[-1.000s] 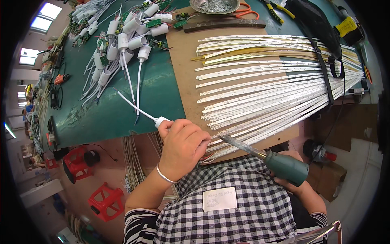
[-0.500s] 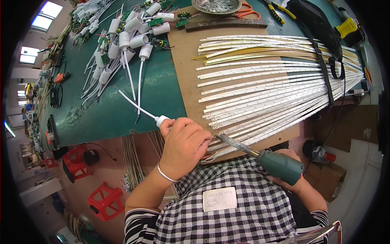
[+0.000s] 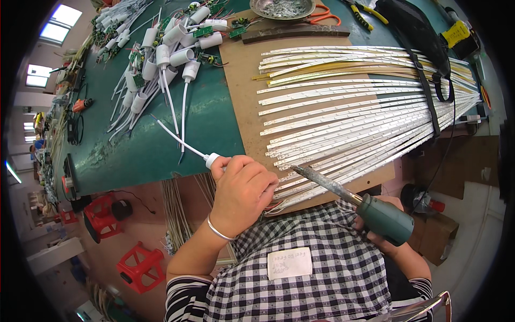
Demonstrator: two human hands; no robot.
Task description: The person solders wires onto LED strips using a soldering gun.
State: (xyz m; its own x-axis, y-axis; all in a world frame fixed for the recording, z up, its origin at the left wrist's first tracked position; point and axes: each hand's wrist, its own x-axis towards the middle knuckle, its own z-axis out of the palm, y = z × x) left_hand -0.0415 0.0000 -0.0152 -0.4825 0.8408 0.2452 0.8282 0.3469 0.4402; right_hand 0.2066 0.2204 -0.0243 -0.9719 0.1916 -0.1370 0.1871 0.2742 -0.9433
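My left hand (image 3: 241, 185) is closed around a white plastic end cap (image 3: 213, 159) with a white cable (image 3: 179, 140) trailing away to the upper left. Its fingertips rest by the near ends of the LED strips (image 3: 322, 140), and thin red wires show just below them. What the fingertips pinch is hidden. In my right hand (image 3: 383, 241) is a soldering iron (image 3: 385, 219) with a thick green handle, partly covering the hand. The iron's dark tip lies over the strip ends, a little right of my left fingers and apart from them.
White caps with green circuit boards (image 3: 174, 51) lie heaped at the far left. A metal bar (image 3: 295, 33), metal dish (image 3: 282, 8), orange-handled scissors (image 3: 326, 15) and yellow-black pliers (image 3: 365, 15) lie at the back. A black strap (image 3: 426, 99) crosses the strips. Red stools (image 3: 140, 265) stand below left.
The soldering iron has shifted right, its tip rising away from my left fingertips along the strip ends. My left hand stays in place with the end cap.
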